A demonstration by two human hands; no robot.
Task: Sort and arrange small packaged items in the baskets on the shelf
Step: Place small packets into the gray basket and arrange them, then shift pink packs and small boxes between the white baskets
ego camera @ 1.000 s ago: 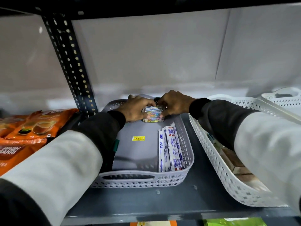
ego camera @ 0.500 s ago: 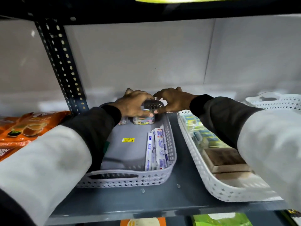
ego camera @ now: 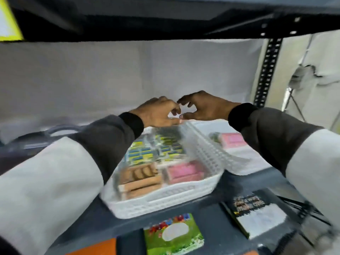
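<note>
Both hands hover close together over the far end of a white basket (ego camera: 165, 199). My left hand (ego camera: 158, 113) has its fingers curled; the blur hides whether it pinches anything. My right hand (ego camera: 200, 107) is curved, finger and thumb apart, with only the wall showing between them. The basket holds small yellow-and-blue packets (ego camera: 141, 155), brown biscuit packs (ego camera: 141, 176) and a pink packet (ego camera: 184, 172). A second white basket (ego camera: 211, 151) to its right contains another pink packet (ego camera: 232, 140). The grey basket (ego camera: 55, 129) lies at far left, mostly behind my left sleeve.
The upper shelf board hangs low over my hands. A perforated black upright (ego camera: 265, 70) stands at the right. On the shelf below lie a green packet (ego camera: 173, 232), a black-and-white packet (ego camera: 255, 212) and an orange one (ego camera: 95, 247).
My view and both hands have swung right, from the small packet stack in the grey basket to above the white basket. The packet stack is out of sight.
</note>
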